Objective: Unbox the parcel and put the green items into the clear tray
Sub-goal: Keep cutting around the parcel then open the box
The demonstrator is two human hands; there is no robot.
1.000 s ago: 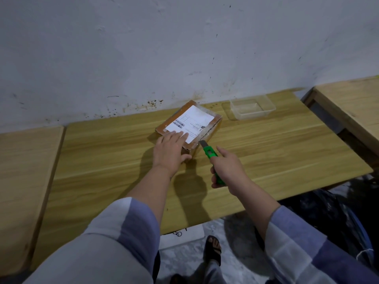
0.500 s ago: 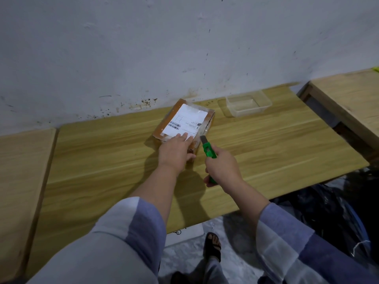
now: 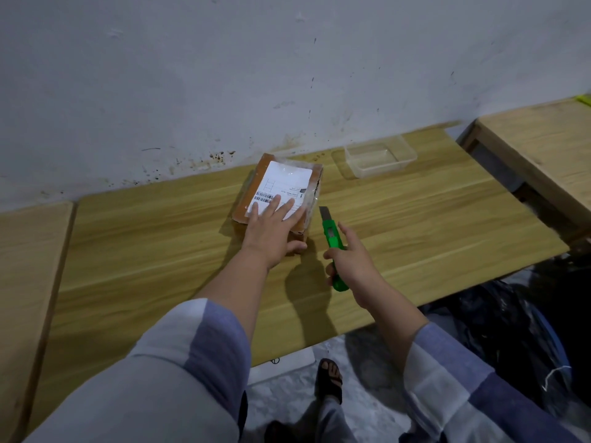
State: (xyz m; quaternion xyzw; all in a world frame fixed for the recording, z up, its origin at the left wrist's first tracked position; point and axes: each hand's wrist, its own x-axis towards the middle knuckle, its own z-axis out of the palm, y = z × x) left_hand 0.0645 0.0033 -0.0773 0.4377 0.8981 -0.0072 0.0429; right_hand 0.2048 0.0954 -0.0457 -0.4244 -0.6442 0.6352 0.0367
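A brown cardboard parcel [image 3: 281,183] wrapped in clear tape, with a white shipping label on top, lies near the back of the wooden table [image 3: 415,225]. My left hand [image 3: 271,233] presses flat on the parcel's near end, thumb against its front side. My right hand [image 3: 351,263] grips a green box cutter [image 3: 332,238] with its blade out, the tip just right of the parcel's right edge. The empty clear tray [image 3: 380,159] stands at the back right by the wall. The parcel's contents are hidden.
A white wall rises right behind the table. Another wooden table [image 3: 543,148] stands to the right across a gap, and a wooden surface [image 3: 25,282] adjoins on the left. Dark plastic bags [image 3: 511,330] lie on the floor at the right; my sandalled foot [image 3: 329,382] shows below.
The parcel has been turned so its long side points away from me. My left hand has slid further onto the label, and the cutter has shifted to the parcel's right side.
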